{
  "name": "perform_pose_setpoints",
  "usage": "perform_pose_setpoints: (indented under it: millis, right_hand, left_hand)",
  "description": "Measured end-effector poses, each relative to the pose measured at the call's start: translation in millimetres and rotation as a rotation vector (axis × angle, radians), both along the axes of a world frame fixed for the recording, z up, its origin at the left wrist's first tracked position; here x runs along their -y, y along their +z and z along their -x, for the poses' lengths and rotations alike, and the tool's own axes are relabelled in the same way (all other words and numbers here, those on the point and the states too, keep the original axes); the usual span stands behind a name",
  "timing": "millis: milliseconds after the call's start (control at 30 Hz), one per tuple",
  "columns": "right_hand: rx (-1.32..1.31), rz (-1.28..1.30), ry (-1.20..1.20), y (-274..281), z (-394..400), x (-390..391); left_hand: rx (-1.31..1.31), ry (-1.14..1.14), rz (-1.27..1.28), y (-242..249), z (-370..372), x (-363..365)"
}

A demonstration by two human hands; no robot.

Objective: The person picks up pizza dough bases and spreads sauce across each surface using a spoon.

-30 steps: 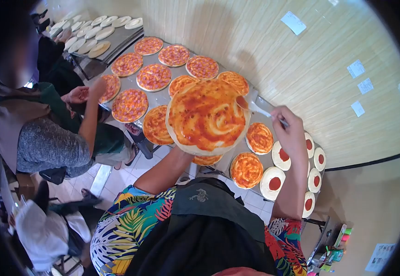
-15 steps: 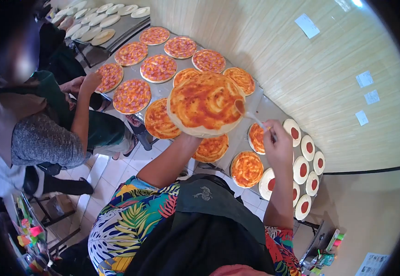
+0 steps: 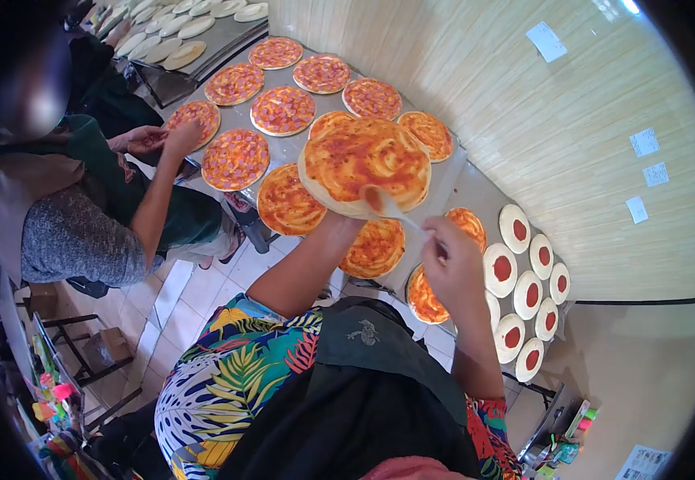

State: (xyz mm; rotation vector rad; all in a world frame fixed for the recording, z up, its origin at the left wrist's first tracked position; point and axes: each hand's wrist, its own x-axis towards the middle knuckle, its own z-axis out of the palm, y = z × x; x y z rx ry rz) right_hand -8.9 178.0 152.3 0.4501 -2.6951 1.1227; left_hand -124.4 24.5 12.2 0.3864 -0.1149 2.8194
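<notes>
A round pizza base (image 3: 363,160) with red sauce swirled over its top is held up above the table. My left hand (image 3: 345,227) holds it from underneath; the fingers are hidden by the dough, and only the wrist shows. In my right hand (image 3: 453,260), closed fingers grip the handle of a pale spoon (image 3: 403,216). The spoon's bowl rests on the sauce near the base's front edge. Below lie other sauced bases, including one (image 3: 373,250) near my left forearm and one (image 3: 426,296) partly behind my right hand.
Several pizzas topped with pink pieces (image 3: 283,110) cover the table's far left. Plain bases with red sauce spots (image 3: 527,294) lie at the right by the wall (image 3: 555,144). A co-worker (image 3: 91,208) stands at left, hands over a pizza (image 3: 195,120). More pale bases (image 3: 183,54) are behind.
The spoon has moved from the base's right edge left and toward me, to its front edge. My right hand has shifted left and slightly lower. The camera view has shifted slightly.
</notes>
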Motion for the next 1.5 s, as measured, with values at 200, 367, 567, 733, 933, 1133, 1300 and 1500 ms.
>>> perform_pose_setpoints:
  millis: [200, 367, 567, 733, 933, 1133, 1300, 1500]
  right_hand:
    - [0.000, -0.076, 0.025, 4.4, 9.0, -2.4]
    - [0.056, -0.003, 0.101, 3.7, 7.4, -21.8]
    - [0.077, -0.061, 0.134, 8.0, 32.7, 11.0]
    - [0.060, 0.009, 0.160, 2.7, 15.1, -26.4]
    - [0.079, -0.050, -0.044, 0.1, 34.5, -44.6]
    - [0.144, 0.021, 0.098, 7.6, 18.1, -31.2]
    - [-0.033, 0.009, -0.123, -5.0, 43.0, -42.7]
    - [-0.032, 0.005, 0.069, 11.6, 20.1, -14.9]
  left_hand:
    - [0.012, -0.022, -0.008, 1.9, -5.3, -7.2]
    - [0.037, -0.008, -0.028, 0.0, -12.6, -9.9]
    - [0.040, -0.053, -0.028, 11.5, -19.6, -24.7]
    - [-0.099, -0.095, -0.062, 22.8, -28.1, -26.7]
    - [0.033, -0.201, 0.004, 14.3, -27.6, -26.0]
    - [-0.083, -0.230, -0.103, 6.6, -27.5, -29.7]
    - [-0.017, -0.308, -0.116, -6.8, -30.1, -32.9]
    - [0.040, -0.156, 0.097, 21.8, -38.4, -34.7]
